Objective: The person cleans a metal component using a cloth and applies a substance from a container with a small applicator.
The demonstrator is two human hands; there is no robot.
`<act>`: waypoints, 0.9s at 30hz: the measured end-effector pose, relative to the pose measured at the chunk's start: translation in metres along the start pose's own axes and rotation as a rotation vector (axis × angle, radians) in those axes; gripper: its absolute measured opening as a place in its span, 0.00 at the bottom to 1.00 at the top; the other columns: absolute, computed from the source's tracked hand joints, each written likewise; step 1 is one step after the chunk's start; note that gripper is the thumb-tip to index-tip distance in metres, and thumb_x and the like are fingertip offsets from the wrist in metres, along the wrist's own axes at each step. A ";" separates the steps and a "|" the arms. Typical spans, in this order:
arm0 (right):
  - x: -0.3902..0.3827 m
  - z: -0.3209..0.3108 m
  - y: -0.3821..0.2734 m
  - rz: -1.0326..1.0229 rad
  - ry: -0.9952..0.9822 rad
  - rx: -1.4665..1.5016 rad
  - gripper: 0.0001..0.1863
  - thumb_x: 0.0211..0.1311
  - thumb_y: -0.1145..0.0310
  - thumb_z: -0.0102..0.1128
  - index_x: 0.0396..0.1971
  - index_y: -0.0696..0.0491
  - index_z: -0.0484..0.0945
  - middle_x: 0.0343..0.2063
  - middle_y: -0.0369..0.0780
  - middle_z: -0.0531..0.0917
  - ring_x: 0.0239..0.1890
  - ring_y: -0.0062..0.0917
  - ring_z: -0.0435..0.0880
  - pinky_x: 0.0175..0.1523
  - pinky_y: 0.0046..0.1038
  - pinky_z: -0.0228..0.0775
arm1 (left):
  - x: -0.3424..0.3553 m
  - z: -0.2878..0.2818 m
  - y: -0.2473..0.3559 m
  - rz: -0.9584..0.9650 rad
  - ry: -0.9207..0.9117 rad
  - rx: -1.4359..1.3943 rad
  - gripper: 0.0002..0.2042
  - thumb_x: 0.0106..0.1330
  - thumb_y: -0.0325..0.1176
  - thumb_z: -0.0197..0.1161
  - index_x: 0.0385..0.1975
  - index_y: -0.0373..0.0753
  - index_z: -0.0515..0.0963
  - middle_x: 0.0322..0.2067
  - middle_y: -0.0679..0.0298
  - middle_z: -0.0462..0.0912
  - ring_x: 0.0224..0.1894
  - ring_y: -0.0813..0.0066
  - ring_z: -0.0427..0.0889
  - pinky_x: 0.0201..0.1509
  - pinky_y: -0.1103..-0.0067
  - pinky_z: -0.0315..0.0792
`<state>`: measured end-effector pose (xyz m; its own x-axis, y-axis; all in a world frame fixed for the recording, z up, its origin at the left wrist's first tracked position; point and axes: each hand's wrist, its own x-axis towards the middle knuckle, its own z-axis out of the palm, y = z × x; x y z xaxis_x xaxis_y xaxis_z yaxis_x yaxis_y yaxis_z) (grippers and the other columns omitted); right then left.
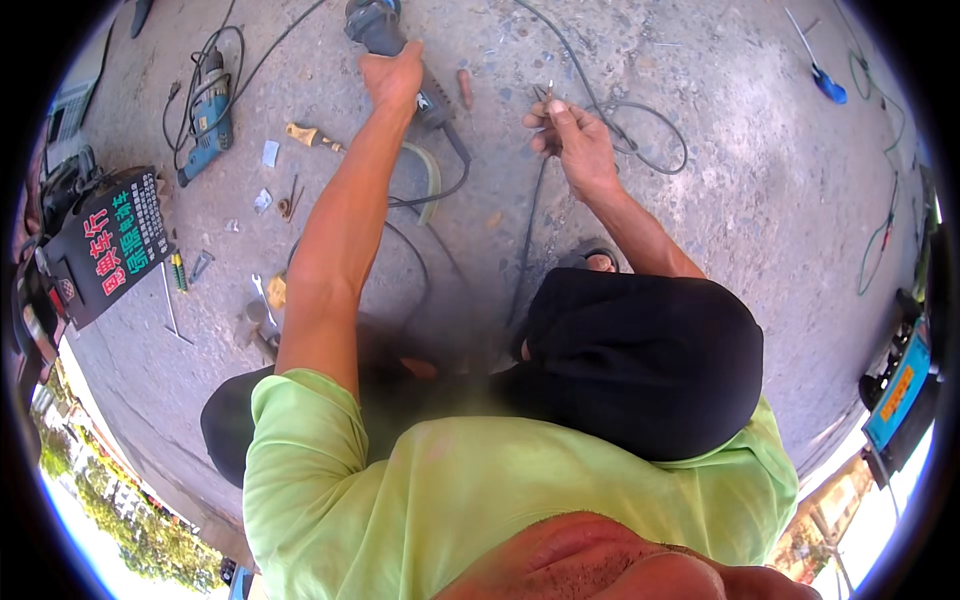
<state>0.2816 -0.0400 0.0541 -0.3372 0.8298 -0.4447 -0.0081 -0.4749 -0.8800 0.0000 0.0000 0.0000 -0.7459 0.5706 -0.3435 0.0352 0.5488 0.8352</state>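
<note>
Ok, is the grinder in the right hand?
No, the left hand grips the grinder; the right hand pinches a small piece.

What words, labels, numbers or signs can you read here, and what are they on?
Black panel, left: large red and green characters, smaller white ones; I won't copy them out.
Blue panel, right edge: orange patch with marks, too small to read.
Angle grinder: pale marking, too small to read.

Corded power tool [382,38], one: dark grey casing, blue at its head; was held aslant, head toward the frame's top edge, left of centre. Small slim item [550,89], one: pale-tipped, was pinched near-upright, upper centre; kind unclear.
</note>
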 end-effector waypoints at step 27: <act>0.010 -0.002 0.015 0.050 -0.003 -0.028 0.18 0.74 0.57 0.55 0.47 0.58 0.80 0.39 0.39 0.87 0.29 0.17 0.81 0.37 0.21 0.71 | -0.013 0.014 0.011 0.017 0.060 0.185 0.36 0.49 0.46 0.75 0.50 0.25 0.69 0.47 0.41 0.81 0.50 0.47 0.82 0.57 0.63 0.74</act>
<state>0.2798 -0.0385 0.0359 -0.3397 0.8043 -0.4875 0.0347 -0.5073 -0.8611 0.0195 0.0075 0.0074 -0.7821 0.5466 -0.2993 0.1659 0.6456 0.7454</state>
